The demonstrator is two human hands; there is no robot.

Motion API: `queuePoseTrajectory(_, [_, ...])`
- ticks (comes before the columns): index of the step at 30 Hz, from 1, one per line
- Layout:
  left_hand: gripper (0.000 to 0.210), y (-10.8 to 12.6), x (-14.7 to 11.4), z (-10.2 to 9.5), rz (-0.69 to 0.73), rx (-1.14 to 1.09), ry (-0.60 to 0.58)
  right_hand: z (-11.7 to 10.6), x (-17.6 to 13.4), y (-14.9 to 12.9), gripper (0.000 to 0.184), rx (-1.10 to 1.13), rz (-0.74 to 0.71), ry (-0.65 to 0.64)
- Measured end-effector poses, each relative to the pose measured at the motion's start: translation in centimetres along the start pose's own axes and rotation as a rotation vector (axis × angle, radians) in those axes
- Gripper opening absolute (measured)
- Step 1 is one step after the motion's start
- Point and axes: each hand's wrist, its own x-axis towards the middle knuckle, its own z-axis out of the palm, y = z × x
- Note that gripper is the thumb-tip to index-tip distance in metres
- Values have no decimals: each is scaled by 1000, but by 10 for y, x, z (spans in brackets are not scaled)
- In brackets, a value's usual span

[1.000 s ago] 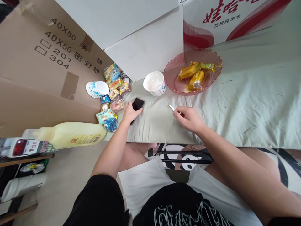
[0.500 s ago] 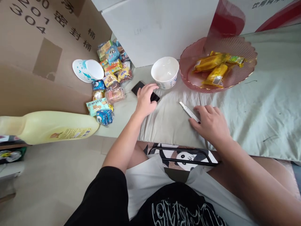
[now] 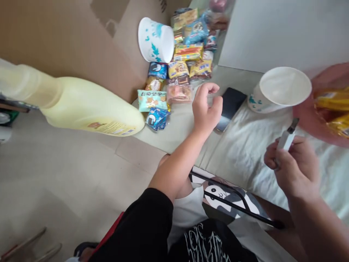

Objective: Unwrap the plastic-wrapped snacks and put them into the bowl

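My right hand (image 3: 298, 167) is closed around a white box cutter (image 3: 286, 140), its dark blade poking out at the top. My left hand (image 3: 206, 109) hovers just left of a dark phone (image 3: 233, 102), with the thumb and curled fingers apart and nothing between them. The phone lies flat on the pale green cloth (image 3: 240, 145). A white paper bowl (image 3: 283, 87) with a teal pattern stands between the phone and the pink bowl (image 3: 305, 116).
Yellow snack packets (image 3: 334, 105) lie in the pink bowl. Several wrapped snacks (image 3: 188, 52) are piled at the back beside a tipped paper bowl (image 3: 156, 40). On the left are a large pale yellow bottle (image 3: 92, 103) and a cardboard box (image 3: 68, 40). A white box (image 3: 272, 32) stands behind.
My right hand has picked the box cutter up off the cloth. My left hand has lifted away from the phone towards the snacks. The view has swung to the left.
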Motion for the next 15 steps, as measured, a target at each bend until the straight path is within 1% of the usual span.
queuePoseTrajectory(1, [18,-8,5,-7,-28,-8,34,19,11,-8,22,7,-39,-25])
queuePoseTrajectory(3, [19,-22,15,-25,-74,-8,77,62,36,-22,33,20,-82,-100])
queuePoseTrajectory(4, [20,-27,18,-36,-91,-4,95,86,49,-26,36,58,-59,-156])
queuePoseTrajectory(5, [21,-31,20,-48,-103,3,116,111,62,-29,39,121,-2,-186])
queuePoseTrajectory(6, [21,-33,21,-61,-113,11,145,134,73,-29,38,120,48,-225])
queuePoseTrajectory(7, [21,-34,20,-72,-126,20,182,156,81,-29,39,83,44,-251])
queuePoseTrajectory(9, [20,-33,17,-91,-178,36,263,193,92,-26,41,-52,-41,-333])
queuePoseTrajectory(10, [19,-30,15,-98,-222,40,290,207,93,-24,41,-121,-106,-363])
queuePoseTrajectory(11, [19,-27,12,-103,-261,37,289,217,94,-23,42,-180,-165,-386])
queuePoseTrajectory(13, [26,-22,9,-108,-297,18,204,231,93,-22,44,-262,-247,-404])
queuePoseTrajectory(15, [35,-16,8,-109,-310,-2,152,238,91,-24,40,-314,-260,-425])
